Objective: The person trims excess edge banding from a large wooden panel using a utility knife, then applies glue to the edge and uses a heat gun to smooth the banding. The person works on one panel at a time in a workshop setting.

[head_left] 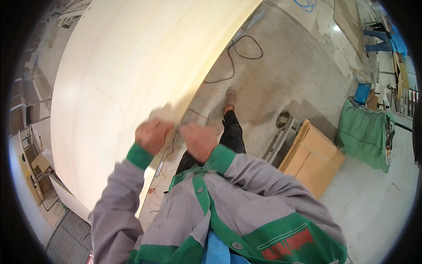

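Note:
A large pale plywood panel (123,79) fills the upper left of the view and its long edge runs down toward me. My left hand (151,135) is closed on that edge, fingers curled over the top face. Just right of the edge, my right hand (198,140) is curled as well, and motion blur hides whether it touches the panel. Both wrists come out of grey sleeves with green cuffs. Below the hands, my leg in black trousers and a grey shoe (230,98) stand on the concrete floor.
A black cable (239,53) loops across the concrete floor. Stacked tan boards (313,158) and metal rails lie at right, beside a green sack (362,134). Another person in blue (384,39) stands at the far upper right. Shelving and clutter sit at far left.

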Motion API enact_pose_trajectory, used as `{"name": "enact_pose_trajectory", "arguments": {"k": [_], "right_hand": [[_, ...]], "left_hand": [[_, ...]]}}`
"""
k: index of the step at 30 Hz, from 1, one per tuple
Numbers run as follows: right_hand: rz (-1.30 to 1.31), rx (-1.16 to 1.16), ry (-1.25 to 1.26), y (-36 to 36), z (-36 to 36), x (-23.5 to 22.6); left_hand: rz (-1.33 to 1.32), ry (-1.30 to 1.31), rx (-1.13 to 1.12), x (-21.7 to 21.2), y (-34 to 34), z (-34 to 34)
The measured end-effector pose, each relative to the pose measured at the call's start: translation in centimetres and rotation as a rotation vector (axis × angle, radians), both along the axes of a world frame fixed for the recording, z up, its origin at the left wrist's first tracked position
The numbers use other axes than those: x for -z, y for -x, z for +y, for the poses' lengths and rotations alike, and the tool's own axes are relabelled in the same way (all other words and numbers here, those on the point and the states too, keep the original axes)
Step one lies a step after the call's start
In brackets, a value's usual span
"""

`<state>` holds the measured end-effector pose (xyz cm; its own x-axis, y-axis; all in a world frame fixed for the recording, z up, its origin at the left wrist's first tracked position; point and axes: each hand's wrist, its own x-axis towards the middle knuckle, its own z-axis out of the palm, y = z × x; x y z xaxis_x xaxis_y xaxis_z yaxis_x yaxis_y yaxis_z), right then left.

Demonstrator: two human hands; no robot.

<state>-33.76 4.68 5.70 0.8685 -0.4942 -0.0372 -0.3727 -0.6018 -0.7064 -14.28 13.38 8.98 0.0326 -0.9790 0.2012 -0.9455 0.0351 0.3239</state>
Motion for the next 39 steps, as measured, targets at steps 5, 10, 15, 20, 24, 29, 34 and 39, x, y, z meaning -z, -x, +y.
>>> {"name": "enact_pose_trajectory", "arguments": {"k": [5, 10, 15, 20, 24, 29, 34, 39], "right_hand": [[0.053, -0.356, -0.208, -0.5, 6.0, 0.3], [0.097, 0.225, 0.170, 0.1, -13.3, 2.0], [-0.030, 0.333, 0.435, -0.8, -22.3, 2.5], [-0.068, -0.044, 0.143, 1.2, -0.1, 2.6], [0.032, -0.365, -0.377, 0.4, 9.8, 2.2], [0.009, 0.018, 0.142, -0.4, -5.4, 1.9], [-0.215, 0.347, 0.435, -0.8, -18.5, 2.1], [0.004, 0.327, 0.431, -1.5, -6.4, 2.9]], "left_hand": [[-0.039, -0.283, 0.004, -3.1, 0.3, 8.8], [-0.169, -0.123, 0.071, 1.6, -0.8, -13.0], [-0.071, 0.065, 0.049, 5.5, -1.1, -23.6], [-0.071, -0.070, 0.062, 1.4, -0.8, 0.0], [0.057, -0.453, 0.002, -4.2, 1.5, 13.0], [-0.186, -0.007, -0.007, 1.5, -1.0, -2.0], [-0.100, -0.005, 0.169, 2.0, -1.5, -19.7], [-0.213, -0.144, 0.118, 1.2, -2.0, -8.3]]}}
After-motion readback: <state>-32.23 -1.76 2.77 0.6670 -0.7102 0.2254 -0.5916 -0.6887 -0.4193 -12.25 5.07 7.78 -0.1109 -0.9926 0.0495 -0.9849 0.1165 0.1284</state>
